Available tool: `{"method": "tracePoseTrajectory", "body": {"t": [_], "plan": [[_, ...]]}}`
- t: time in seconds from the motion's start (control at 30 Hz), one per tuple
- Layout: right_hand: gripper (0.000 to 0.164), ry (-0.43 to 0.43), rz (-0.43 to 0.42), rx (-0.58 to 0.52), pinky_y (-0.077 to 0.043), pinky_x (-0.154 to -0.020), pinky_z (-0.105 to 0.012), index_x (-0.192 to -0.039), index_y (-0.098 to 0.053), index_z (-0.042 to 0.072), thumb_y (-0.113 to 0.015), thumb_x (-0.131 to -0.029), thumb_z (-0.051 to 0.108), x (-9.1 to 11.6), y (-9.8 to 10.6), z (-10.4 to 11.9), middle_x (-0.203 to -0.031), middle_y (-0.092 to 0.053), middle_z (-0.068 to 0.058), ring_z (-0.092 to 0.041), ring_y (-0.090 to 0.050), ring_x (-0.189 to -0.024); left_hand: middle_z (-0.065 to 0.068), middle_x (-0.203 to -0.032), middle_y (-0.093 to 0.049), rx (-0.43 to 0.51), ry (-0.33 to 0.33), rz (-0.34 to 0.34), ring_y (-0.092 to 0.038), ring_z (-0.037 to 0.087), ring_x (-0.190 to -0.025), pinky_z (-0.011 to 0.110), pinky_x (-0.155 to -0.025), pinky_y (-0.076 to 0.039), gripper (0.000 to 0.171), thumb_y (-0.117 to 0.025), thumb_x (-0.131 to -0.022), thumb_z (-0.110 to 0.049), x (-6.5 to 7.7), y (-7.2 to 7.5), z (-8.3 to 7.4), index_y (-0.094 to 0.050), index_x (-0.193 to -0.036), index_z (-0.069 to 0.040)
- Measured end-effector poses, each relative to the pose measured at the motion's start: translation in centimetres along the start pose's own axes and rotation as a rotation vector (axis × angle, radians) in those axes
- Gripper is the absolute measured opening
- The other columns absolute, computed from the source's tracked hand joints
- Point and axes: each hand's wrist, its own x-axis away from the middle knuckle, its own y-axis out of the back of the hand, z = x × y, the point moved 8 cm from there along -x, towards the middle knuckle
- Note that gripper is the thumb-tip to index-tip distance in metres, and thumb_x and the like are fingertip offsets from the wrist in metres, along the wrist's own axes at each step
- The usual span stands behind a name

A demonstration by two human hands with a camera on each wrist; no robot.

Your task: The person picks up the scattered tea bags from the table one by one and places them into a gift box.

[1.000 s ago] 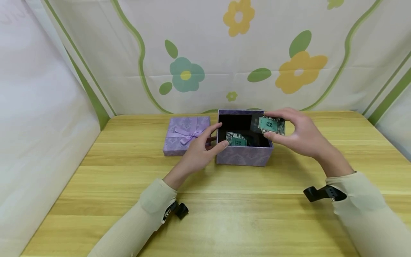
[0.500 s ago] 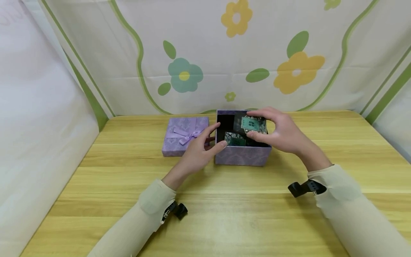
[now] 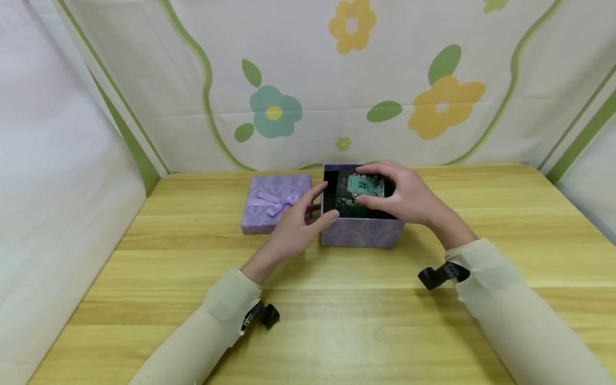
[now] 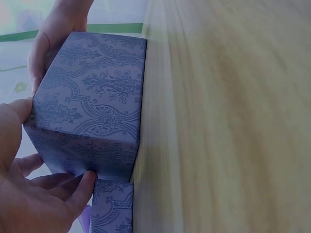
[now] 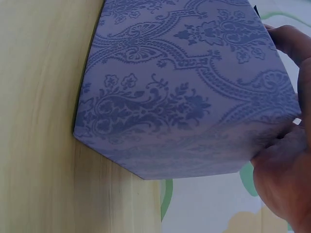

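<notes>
A purple damask-patterned gift box (image 3: pixel 361 233) stands open-topped near the table's back. My left hand (image 3: pixel 300 219) steadies its left end, thumb at the front rim and fingers on the side wall; in the left wrist view, the left hand (image 4: pixel 46 189) spans that corner. With thumb and fingers, my right hand (image 3: pixel 406 195) grips a small black printed box with a green label (image 3: pixel 362 185), inside the gift box's opening. A second dark floral-printed item (image 3: pixel 350 207) lies in the gift box, partly covered. Seen by the right wrist camera, the right hand (image 5: pixel 286 155) reaches over the rim.
The matching purple lid (image 3: pixel 269 206) with a ribbon bow lies left of the gift box, close to its wall. Behind the wooden table (image 3: pixel 308 321) hangs a flower-printed cloth (image 3: pixel 313 69), and white cloth walls flank both sides.
My right hand has moved left with the small printed box, from the gift box's right rim to over its middle, now covering part of the second item. The left hand stays in place.
</notes>
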Motion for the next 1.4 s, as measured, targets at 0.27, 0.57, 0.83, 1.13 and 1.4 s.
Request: {"method": "tracePoseTrajectory", "body": {"t": [0.27, 0.57, 0.83, 1.13, 1.4], "plan": [[0.061, 0.011, 0.039, 0.084, -0.051, -0.107, -0.057, -0.148, -0.062, 0.019, -0.082, -0.094, 0.038, -0.6, -0.6, 0.4, -0.149, -0.060, -0.009, -0.032, -0.058, -0.132, -0.004, -0.174, -0.032, 0.017, -0.001, 0.008, -0.052, 0.030, -0.149, 0.048, -0.121, -0.047, 0.071, -0.063, -0.106, -0.047, -0.1, -0.1, -0.1, -0.030, -0.167, -0.036], [0.057, 0.059, 0.144, 0.266, -0.045, -0.115, -0.063, -0.145, -0.064, 0.010, -0.080, -0.096, 0.034, -1.2, -1.8, 0.8, -0.149, -0.061, -0.016, -0.041, -0.053, -0.141, -0.005, -0.174, -0.032, 0.004, -0.001, 0.010, -0.052, 0.030, -0.150, 0.047, -0.120, -0.048, 0.071, -0.063, -0.106, -0.047, -0.1, -0.1, 0.0, -0.030, -0.168, -0.035], [0.059, 0.047, 0.191, 0.329, -0.037, -0.122, -0.064, -0.147, -0.063, 0.009, -0.078, -0.097, 0.036, -1.6, -2.6, 1.0, -0.150, -0.063, -0.014, -0.043, -0.046, -0.148, -0.004, -0.174, -0.032, 0.001, 0.005, 0.003, -0.052, 0.030, -0.150, 0.048, -0.120, -0.048, 0.071, -0.062, -0.106, -0.047, 0.2, 0.2, 0.0, -0.029, -0.168, -0.035], [0.063, 0.058, 0.225, 0.359, -0.040, -0.120, -0.063, -0.149, -0.062, 0.011, -0.076, -0.098, 0.044, -1.8, -3.2, 1.1, -0.151, -0.063, -0.012, -0.043, -0.048, -0.146, -0.004, -0.174, -0.032, -0.007, 0.013, -0.008, -0.053, 0.031, -0.148, 0.048, -0.120, -0.048, 0.071, -0.063, -0.106, -0.045, 0.7, 0.4, -0.3, -0.030, -0.168, -0.032], [0.064, 0.059, 0.183, 0.315, -0.037, -0.123, -0.063, -0.148, -0.062, 0.010, -0.077, -0.097, 0.046, -1.5, -2.5, 1.0, -0.152, -0.061, -0.012, -0.041, -0.046, -0.148, 0.000, -0.171, -0.037, -0.018, 0.011, -0.012, -0.054, 0.029, -0.148, 0.047, -0.118, -0.050, 0.071, -0.063, -0.105, -0.048, 0.4, 0.3, -0.4, -0.031, -0.167, -0.034]]}}
